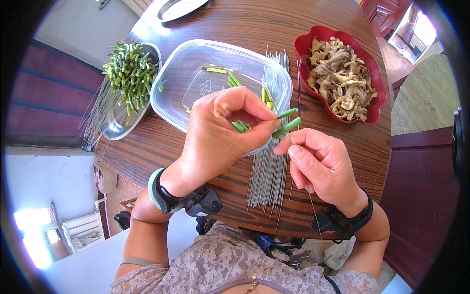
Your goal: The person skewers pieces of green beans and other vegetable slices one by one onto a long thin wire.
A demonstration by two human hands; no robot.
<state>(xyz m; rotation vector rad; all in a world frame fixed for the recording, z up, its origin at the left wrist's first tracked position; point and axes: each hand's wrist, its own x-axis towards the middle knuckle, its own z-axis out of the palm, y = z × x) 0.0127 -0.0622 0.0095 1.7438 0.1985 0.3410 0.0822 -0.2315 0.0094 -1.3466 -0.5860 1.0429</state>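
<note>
My left hand [229, 125] pinches a cut green stem piece [287, 113] between thumb and forefinger, over the right side of a clear plastic container [172, 110]. Between thumb and fingers, my right hand [319, 161] holds a thin metal skewer [312, 202]. A second green stem piece [286, 127] sits at the skewer's upper end, just below the first. More cut green pieces [235, 79] lie in the container. Beneath its right side and towards me runs a bundle of thin metal skewers [267, 180] on the wooden table [227, 198].
At the right stands a red scalloped bowl [376, 84] of torn mushrooms [341, 81]. On the left, skewers loaded with green pieces [132, 73] rest on an oval metal tray [125, 126]. Another metal tray [180, 9] is at the far edge.
</note>
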